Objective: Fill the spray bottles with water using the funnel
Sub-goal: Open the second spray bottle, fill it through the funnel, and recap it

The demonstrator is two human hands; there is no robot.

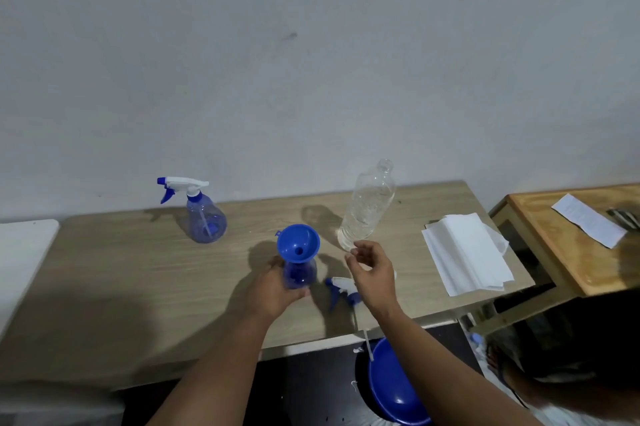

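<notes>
Head view: left hand (pixel 273 289) grips the body of an uncapped blue spray bottle (pixel 300 274), fingers curled round it from the near-left side, evidently to steady it upright on the wooden table (pixel 121 273). A blue funnel (pixel 298 245) is seated in the bottle neck just above that hand, mouth up, ready to receive water. No water can be made out in this bottle.

Right hand (pixel 372 270) hovers just right of the bottle, fingers loosely curled and holding nothing; its fingertips lie close to the base of a clear water bottle (pixel 369 206). That bottle is capless, stands just beyond the right hand and looks partly filled. Judgement: the hand is positioned to take it up for pouring.

Below the right wrist lies the removed trigger head (pixel 341 289), its dip tube running over the table's near edge, set aside to free the neck. Well beyond the left hand stands a second spray bottle (pixel 204 218), trigger fitted; its contents cannot be told. Right of the right hand lies a stack of white paper towels (pixel 464 252), presumably for spills. A blue basin (pixel 394 387) sits below the table edge.
</notes>
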